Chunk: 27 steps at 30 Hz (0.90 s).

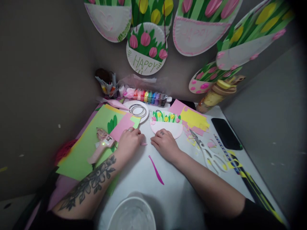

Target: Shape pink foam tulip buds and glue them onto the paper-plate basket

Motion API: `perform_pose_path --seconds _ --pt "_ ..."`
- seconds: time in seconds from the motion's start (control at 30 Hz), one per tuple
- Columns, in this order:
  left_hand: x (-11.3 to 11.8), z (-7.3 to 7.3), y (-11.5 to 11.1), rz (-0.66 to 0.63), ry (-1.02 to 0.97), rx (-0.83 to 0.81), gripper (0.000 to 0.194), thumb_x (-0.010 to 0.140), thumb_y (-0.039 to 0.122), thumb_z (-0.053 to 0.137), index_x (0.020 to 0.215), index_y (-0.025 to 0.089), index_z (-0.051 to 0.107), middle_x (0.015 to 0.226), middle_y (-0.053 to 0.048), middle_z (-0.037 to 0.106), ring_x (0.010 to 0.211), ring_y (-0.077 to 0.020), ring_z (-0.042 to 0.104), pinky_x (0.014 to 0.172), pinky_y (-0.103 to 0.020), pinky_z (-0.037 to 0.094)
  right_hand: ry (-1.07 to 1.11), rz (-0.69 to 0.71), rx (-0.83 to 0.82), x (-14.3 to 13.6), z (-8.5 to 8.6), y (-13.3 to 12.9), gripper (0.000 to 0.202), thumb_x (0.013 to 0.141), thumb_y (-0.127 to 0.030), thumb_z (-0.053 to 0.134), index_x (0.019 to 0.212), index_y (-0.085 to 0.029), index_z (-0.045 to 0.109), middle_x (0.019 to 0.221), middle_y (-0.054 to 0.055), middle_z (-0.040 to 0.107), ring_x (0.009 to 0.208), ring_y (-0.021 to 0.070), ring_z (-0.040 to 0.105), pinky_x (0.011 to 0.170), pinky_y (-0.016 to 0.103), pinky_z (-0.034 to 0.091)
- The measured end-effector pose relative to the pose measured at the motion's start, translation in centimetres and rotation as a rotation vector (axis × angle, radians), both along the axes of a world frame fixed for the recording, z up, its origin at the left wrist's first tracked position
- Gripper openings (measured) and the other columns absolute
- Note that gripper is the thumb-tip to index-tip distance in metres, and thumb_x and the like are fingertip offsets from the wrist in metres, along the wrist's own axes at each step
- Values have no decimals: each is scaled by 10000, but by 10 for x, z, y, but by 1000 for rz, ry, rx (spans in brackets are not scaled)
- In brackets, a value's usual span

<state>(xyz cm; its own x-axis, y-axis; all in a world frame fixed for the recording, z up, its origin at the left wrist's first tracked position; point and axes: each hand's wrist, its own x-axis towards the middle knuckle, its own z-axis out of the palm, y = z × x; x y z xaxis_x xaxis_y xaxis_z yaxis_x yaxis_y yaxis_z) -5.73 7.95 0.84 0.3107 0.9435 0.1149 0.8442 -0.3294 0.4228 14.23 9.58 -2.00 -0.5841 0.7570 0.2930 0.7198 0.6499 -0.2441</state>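
My left hand (130, 140) is closed just left of the table's middle, with a small pink piece (143, 144) poking out at its fingertips; whether it is paper or clay I cannot tell. My right hand (165, 142) rests a short way to the right, fingers curled together and pointing at the left hand. What it may hold is hidden. Behind its knuckles lies a half-plate basket card (171, 127) with yellow and pink paper tulips and green leaves. Between my forearms lies a magenta plastic modelling knife (155, 170).
On the left lie green paper sheets (81, 153), a pink glue gun (99, 150) and pink paper. White scissors (211, 153), paper scraps, a phone (226, 133) and a tumbler (214, 95) are on the right. A bowl (133, 214) stands in front; coloured clay tubs (146, 95) sit behind.
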Motion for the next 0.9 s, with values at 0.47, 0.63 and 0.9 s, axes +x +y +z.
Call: perform_pose_path --seconds 0.47,0.63,0.9 --pt "3 -9 4 6 -86 -48 252 833 325 617 619 201 569 742 -109 598 829 -272 519 781 -388 373 234 -12 -63 7 -1 7 208 901 -173 532 952 -177 734 759 63 662 809 206 548 747 342 434" --pt "2 -2 0 151 -237 -34 94 834 232 543 828 221 636 740 -53 622 754 -232 556 714 -336 396 644 -186 -42 12 10 9 200 906 -233 532 928 -205 728 803 47 681 802 192 608 756 344 488" --pt "-2 9 1 178 -573 -50 197 794 282 587 935 210 704 867 -48 677 746 -179 579 704 -296 447 363 803 -605 1 45 -20 694 669 -450 805 1276 -208 573 1117 71 686 1030 207 636 952 337 486"
